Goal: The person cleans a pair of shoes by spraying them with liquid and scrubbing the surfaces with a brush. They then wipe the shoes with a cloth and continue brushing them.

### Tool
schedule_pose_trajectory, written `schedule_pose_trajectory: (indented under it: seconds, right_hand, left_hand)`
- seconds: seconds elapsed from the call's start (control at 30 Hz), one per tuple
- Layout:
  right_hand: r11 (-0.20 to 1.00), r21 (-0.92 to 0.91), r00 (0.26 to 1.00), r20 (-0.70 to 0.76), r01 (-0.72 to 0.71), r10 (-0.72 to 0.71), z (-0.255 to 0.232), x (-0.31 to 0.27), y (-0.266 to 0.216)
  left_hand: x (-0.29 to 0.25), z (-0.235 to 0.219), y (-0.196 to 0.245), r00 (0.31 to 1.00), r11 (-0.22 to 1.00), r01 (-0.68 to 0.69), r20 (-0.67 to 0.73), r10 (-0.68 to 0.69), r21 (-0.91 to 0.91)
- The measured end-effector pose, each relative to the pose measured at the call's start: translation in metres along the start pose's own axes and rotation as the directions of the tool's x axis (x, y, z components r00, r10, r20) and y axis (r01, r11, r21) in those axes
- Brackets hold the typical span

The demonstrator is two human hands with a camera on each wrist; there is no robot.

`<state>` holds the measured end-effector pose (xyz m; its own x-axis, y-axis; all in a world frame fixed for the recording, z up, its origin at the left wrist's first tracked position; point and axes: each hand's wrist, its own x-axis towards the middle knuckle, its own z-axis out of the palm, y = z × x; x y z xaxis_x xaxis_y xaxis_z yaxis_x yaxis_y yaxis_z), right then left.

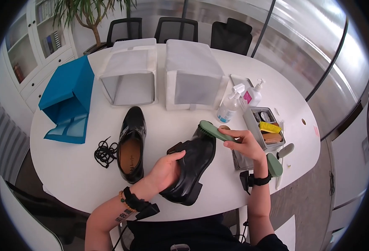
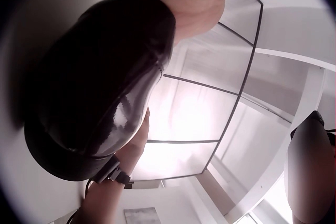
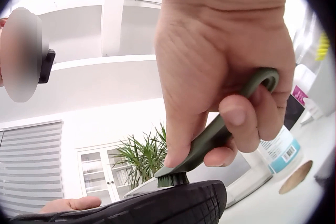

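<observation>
My left hand (image 1: 164, 170) grips a glossy black leather shoe (image 1: 196, 165) at its opening, with the thumb along the upper. The shoe is tipped on its side, toe pointing away and heel toward me; it fills much of the left wrist view. In my right hand (image 1: 247, 144) is a green-handled brush (image 1: 211, 129), its dark bristles (image 3: 172, 180) against the toe end of the shoe. The right wrist view shows fingers curled round the looped handle. The matching shoe (image 1: 132, 142), brown inside, stands upright to the left, beside a heap of black laces (image 1: 105, 152).
At right sits a grey caddy (image 1: 251, 119) with a yellow brush (image 1: 270, 127). A second green-handled tool (image 1: 274, 165) lies by my right wrist. A spray bottle (image 1: 228, 106) and pump bottle (image 1: 253, 94) stand behind. Two pale fabric boxes (image 1: 195, 58) and a blue box (image 1: 69, 83) line the back.
</observation>
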<state>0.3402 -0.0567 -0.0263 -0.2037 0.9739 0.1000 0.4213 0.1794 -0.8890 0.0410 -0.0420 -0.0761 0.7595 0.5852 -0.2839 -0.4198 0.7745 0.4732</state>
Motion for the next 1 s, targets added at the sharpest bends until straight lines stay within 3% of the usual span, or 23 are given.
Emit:
schedule_pose_trajectory:
  seconds: [0.07, 0.37, 0.83, 0.93, 1.0]
  right_hand:
    - [0.998, 0.029, 0.998, 0.009, -0.063, 0.063, 0.001, -0.002, -0.002]
    - [1.0, 0.019, 1.0, 0.004, -0.02, 0.02, 0.004, -0.001, 0.001]
    - [0.997, 0.036, 0.998, 0.002, -0.066, 0.066, 0.007, -0.002, -0.011]
    - [0.996, 0.068, 0.998, 0.02, -0.065, 0.064, 0.004, -0.004, -0.011]
    - [0.994, 0.061, 0.984, 0.155, -0.094, 0.083, -0.003, -0.007, -0.011]
  left_hand:
    - [0.0, -0.001, -0.001, 0.999, 1.0, -0.026, 0.02, 0.026, -0.004]
    - [-0.003, -0.002, 0.001, 0.997, 0.997, -0.07, 0.042, 0.069, 0.013]
    - [-0.004, -0.003, 0.001, 0.996, 0.996, -0.085, -0.005, 0.085, 0.028]
    - [-0.005, -0.002, 0.001, 0.993, 0.992, -0.113, -0.019, 0.114, 0.061]
    - [-0.006, -0.003, 0.001, 0.991, 0.989, -0.136, -0.003, 0.136, 0.05]
